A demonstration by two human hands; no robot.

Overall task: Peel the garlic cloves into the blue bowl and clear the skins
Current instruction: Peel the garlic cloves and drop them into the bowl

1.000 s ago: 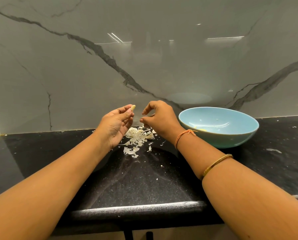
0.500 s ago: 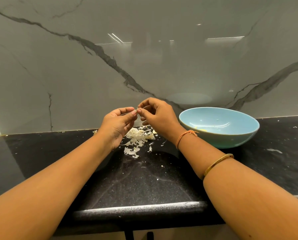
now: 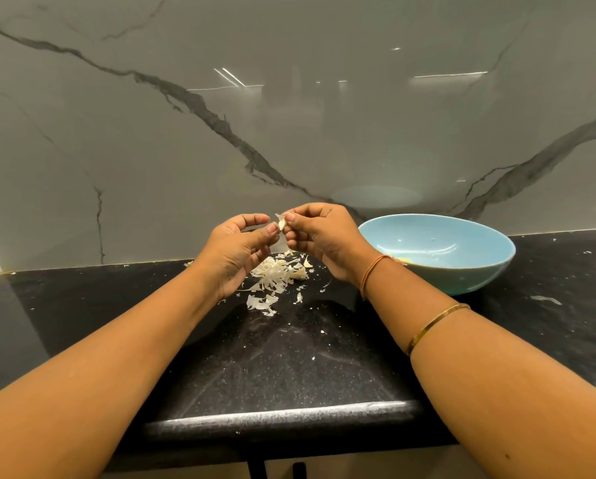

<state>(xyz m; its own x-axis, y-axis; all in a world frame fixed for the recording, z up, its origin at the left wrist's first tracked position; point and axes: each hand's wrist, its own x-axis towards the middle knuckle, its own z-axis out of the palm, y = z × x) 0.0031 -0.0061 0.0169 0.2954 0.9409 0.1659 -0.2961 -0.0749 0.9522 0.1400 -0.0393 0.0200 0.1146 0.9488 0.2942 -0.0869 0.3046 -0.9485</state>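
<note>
A small pale garlic clove point(image 3: 282, 223) with skin flaring off its top is held above the counter between both hands. My right hand point(image 3: 320, 240) pinches it with curled fingertips. My left hand point(image 3: 237, 250) has its thumb tip against the clove's lower left side, with the forefinger curled just above. Below the hands lies a pile of white garlic skins point(image 3: 277, 274) on the black counter point(image 3: 289, 368). The blue bowl point(image 3: 462, 274) stands to the right, just behind my right wrist, with a bit of yellow peeled garlic point(image 3: 405, 261) showing inside.
A glossy grey marble wall point(image 3: 289, 115) rises directly behind the counter. Small skin flakes are scattered over the counter, including one at the right point(image 3: 545, 299). The counter's rounded front edge point(image 3: 289, 414) runs below my forearms.
The hands, apart a second ago with the clove in my left fingers, have come together. Both sets of fingertips now meet at the clove, and a strip of skin stands loose.
</note>
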